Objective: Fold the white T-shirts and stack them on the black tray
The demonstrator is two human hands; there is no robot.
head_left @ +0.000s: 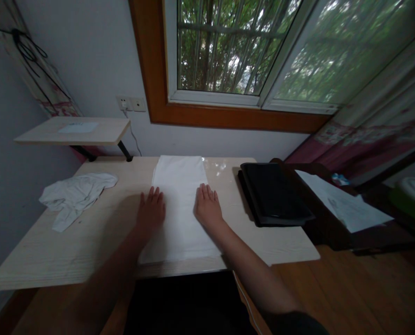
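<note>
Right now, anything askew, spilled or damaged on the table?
Only the crumpled white cloth at the left of the pale wood-grain table: it lies in a loose heap, while the flat, rectangular white cloth at the middle lies smooth. No spill or damage visible.

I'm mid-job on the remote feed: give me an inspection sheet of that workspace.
Surface: pale wood-grain tabletop; raised shelf, far left.
Job's things: flat white cloth, mid-table.
Clutter: crumpled white cloth, left; black stack, right, make-up unclear; paper sheet beyond it.
Grip: left hand and right hand open, palms down at the flat white cloth's left and right edges.
Cables: white cable down from the wall socket; thin white cable below the tabletop; looped black cord, upper left.
Surroundings: window, trees outside, curtain at right, wooden floor.
</note>
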